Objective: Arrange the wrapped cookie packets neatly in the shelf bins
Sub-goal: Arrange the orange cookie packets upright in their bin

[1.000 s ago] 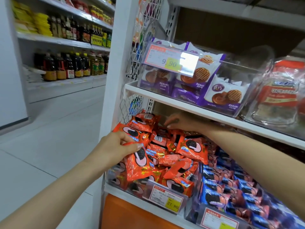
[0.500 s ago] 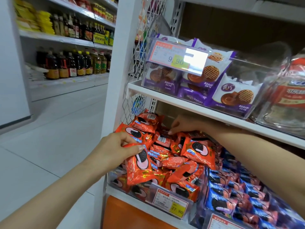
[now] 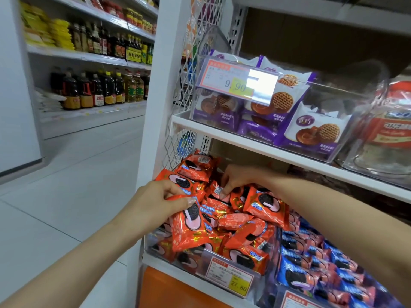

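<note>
Orange packets (image 3: 241,220) heaped over bin rim (image 3: 153,242) | left hand (image 3: 155,202) grips one | right hand (image 3: 239,177) pinches another under shelf edge (image 3: 266,152)

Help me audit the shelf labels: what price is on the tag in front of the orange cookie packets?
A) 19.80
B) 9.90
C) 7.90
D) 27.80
D: the lower tag, in front of the orange cookie packets, reads 27.80 on its yellow patch; 9.90 is on the upper tag, by the purple packets.
</note>
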Motion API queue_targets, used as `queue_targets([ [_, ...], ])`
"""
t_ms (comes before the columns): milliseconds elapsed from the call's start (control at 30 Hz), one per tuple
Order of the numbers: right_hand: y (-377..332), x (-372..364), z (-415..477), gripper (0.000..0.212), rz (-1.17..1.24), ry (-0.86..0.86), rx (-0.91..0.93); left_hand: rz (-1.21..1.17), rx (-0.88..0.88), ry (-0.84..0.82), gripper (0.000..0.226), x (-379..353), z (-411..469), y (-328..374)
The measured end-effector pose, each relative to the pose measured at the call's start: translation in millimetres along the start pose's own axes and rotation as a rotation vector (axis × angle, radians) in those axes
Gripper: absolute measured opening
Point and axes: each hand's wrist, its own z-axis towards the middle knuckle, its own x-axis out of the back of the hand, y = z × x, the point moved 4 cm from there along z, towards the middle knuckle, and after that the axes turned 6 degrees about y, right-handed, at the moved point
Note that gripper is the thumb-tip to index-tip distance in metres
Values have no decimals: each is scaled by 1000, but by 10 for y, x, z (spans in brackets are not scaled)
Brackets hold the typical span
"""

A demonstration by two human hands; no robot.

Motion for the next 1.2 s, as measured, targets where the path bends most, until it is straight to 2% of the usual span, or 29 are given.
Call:
queue_targets([
  [233,73,35,-3,35,70,70,-38,21,2,-1,14,25,4,-23],
  [400,19,-26,-22,41,74,76,39,22,4,2,15,19,15,-17],
  [533,-25,-25,-35,42,54,-14,28,18,-1,-4,14,-1,11,-10],
  [833,-97,-46,-8,38,-45,57,64,35,-8,9,13,11,16,-28],
  [1067,-106,-43,-21,36,26,-65,22,35,0,3,15,-7,20,-33],
  [1200,-124,-140,23,38,-15,-28,14,28,-1,2,15,-9,24,-23],
])
